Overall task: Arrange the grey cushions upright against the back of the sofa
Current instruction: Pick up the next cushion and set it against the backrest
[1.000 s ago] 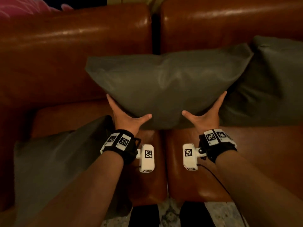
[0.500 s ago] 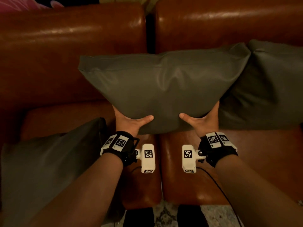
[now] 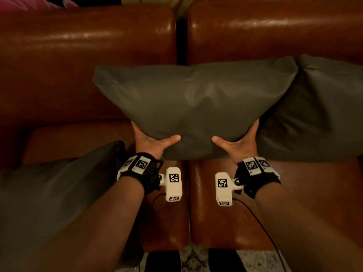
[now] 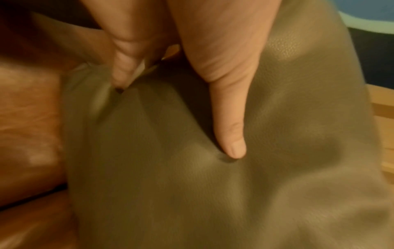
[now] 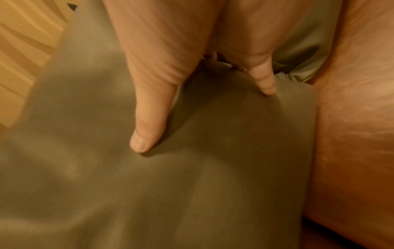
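A grey leather cushion (image 3: pixel 194 107) stands upright in the middle of the brown sofa, against the backrest (image 3: pixel 88 55). My left hand (image 3: pixel 151 142) grips its lower left corner, thumb on the front face and fingers behind. My right hand (image 3: pixel 235 143) grips the lower right corner the same way. The wrist views show each thumb (image 4: pixel 230 131) (image 5: pixel 147 128) pressed into the grey cushion (image 4: pixel 192 185) (image 5: pixel 170 185). A second grey cushion (image 3: pixel 318 114) leans upright against the back at the right. A third grey cushion (image 3: pixel 53 197) lies at the lower left on the seat.
The sofa has two seat pads (image 3: pixel 225 222) with a seam between them, and two back sections with a dark gap. A cable (image 3: pixel 261 226) trails from the right wrist camera. Patterned floor (image 3: pixel 194 258) shows below the sofa's front edge. Something pink (image 3: pixel 29 2) sits behind the sofa at top left.
The middle cushion has settled lower and nearer the backrest. Both hands slid further round its lower corners, with the fingers now hidden behind it.
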`<state>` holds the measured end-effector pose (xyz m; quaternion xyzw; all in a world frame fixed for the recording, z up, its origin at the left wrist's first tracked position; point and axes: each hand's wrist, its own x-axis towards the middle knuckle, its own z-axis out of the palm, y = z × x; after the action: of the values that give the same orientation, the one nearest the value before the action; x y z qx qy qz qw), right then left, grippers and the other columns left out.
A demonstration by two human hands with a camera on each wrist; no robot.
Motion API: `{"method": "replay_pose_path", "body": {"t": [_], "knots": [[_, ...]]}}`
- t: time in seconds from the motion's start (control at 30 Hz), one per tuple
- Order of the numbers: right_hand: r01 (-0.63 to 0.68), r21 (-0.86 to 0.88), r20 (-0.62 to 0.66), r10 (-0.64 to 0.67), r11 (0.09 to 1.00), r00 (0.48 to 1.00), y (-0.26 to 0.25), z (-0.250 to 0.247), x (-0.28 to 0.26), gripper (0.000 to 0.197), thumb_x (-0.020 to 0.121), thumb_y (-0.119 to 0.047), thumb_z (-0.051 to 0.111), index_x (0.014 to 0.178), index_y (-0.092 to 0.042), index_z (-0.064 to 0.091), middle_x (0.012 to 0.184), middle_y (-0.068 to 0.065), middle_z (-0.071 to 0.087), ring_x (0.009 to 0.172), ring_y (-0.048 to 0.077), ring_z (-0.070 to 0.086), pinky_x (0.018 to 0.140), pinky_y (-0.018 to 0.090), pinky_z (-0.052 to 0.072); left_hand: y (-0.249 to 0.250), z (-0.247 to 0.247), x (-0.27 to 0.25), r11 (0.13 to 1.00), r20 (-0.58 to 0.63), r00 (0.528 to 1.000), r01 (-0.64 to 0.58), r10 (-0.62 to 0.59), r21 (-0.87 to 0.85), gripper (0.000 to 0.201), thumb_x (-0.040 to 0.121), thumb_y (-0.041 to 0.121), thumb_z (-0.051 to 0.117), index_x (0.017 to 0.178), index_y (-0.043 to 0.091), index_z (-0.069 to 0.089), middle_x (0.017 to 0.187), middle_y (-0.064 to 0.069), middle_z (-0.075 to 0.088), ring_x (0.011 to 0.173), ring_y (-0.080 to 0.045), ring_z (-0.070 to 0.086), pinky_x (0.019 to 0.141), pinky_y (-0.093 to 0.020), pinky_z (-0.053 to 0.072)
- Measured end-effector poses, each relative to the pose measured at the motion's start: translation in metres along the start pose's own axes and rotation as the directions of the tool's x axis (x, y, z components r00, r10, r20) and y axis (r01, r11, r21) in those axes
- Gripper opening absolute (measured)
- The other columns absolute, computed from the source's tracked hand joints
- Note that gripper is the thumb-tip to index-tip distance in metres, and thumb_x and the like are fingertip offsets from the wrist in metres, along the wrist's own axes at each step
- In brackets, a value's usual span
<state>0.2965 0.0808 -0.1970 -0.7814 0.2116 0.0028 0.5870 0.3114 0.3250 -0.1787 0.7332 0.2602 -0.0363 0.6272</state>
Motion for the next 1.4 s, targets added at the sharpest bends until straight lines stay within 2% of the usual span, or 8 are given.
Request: {"method": "replay_pose_path", "body": {"t": [0.33,0.5,0.6,0.8,1.03,1.17,1.3,1.4], "knots": [[-0.096,0.104,-0.001,0.097,0.99,0.995,0.01,0.021,-0.015,0.135,0.056,-0.035,0.096,0.167,-0.017,0.021,0.159,0.002,0.05,0.142,0.013,0.053,0.126,0.038,0.04,0.002,-0.009,0.013,0.997,0.023,1.0,-0.006,0.004,0.076,0.119,0.043,0.008,0.1,0.144,0.015,0.037,0.132,0.003,0.059,0.119,-0.011,0.061,0.108,-0.032,0.048],[-0.082,0.122,-0.003,0.083,0.989,0.997,0.007,0.017,-0.007,0.113,0.069,-0.007,0.097,0.161,-0.013,0.033,0.148,-0.005,0.057,0.119,-0.017,0.059,0.111,0.006,0.044,-0.002,-0.003,0.006,0.998,0.024,0.999,0.028,-0.029,0.051,0.117,0.051,0.001,0.097,0.147,0.015,0.032,0.129,0.006,0.058,0.107,0.002,0.06,0.08,0.0,0.047],[-0.054,0.111,0.012,0.053,0.992,0.999,0.007,0.015,-0.001,0.109,0.069,-0.003,0.096,0.159,-0.012,0.035,0.134,-0.018,0.056,0.107,-0.034,0.053,0.098,-0.007,0.04,-0.005,-0.001,0.009,0.998,0.008,0.998,0.062,-0.062,0.003,0.108,0.055,-0.004,0.093,0.145,0.012,0.035,0.119,0.009,0.06,0.096,0.013,0.058,0.073,0.002,0.047],[-0.118,-0.004,0.033,0.118,0.993,0.992,0.003,0.014,0.01,0.138,0.063,-0.017,0.099,0.169,-0.024,0.012,0.163,-0.002,0.043,0.146,0.013,0.047,0.123,0.029,0.036,0.001,0.005,0.023,0.989,0.045,0.988,0.147,-0.148,0.021,0.123,0.047,0.006,0.098,0.149,0.02,0.029,0.136,-0.001,0.059,0.122,-0.016,0.06,0.109,-0.037,0.047],[-0.186,-0.058,-0.023,0.185,0.981,0.982,-0.011,0.012,-0.005,0.141,0.066,-0.02,0.099,0.171,-0.024,0.006,0.17,-0.003,0.032,0.148,0.009,0.039,0.119,0.019,0.027,0.013,-0.009,0.01,0.986,0.063,0.985,0.159,-0.162,0.055,0.133,0.037,0.025,0.1,0.149,0.029,0.028,0.135,0.005,0.058,0.122,-0.015,0.059,0.107,-0.039,0.048],[-0.274,-0.071,-0.037,0.272,0.959,0.962,-0.018,0.012,-0.031,0.137,0.069,-0.026,0.096,0.172,-0.025,0.006,0.171,0.001,0.036,0.154,0.019,0.04,0.129,0.035,0.032,0.016,-0.03,-0.002,0.974,0.106,0.972,0.197,-0.209,0.111,0.121,0.051,0.019,0.097,0.152,0.028,0.03,0.137,0.006,0.057,0.125,-0.015,0.057,0.108,-0.04,0.046],[-0.383,-0.114,-0.016,0.384,0.917,0.923,-0.026,0.015,-0.07,0.09,0.088,-0.023,0.084,0.165,-0.012,0.038,0.15,0.007,0.062,0.142,0.024,0.057,0.121,0.034,0.043,0.028,-0.059,-0.021,0.941,0.162,0.941,0.258,-0.296,0.22,0.083,0.078,0.019,0.084,0.148,0.023,0.041,0.146,-0.003,0.054,0.125,-0.02,0.056,0.104,-0.046,0.05],[-0.544,-0.11,0.095,0.553,0.832,0.828,-0.026,0.026,-0.105,0.066,0.097,-0.027,0.075,0.156,-0.01,0.052,0.116,0.008,0.074,0.116,0.032,0.073,0.104,0.045,0.058,0.028,-0.088,-0.037,0.903,0.216,0.899,0.312,-0.381,0.295,0.066,0.089,0.019,0.074,0.148,0.016,0.045,0.151,-0.009,0.049,0.129,-0.026,0.056,0.082,-0.036,0.053]]}}
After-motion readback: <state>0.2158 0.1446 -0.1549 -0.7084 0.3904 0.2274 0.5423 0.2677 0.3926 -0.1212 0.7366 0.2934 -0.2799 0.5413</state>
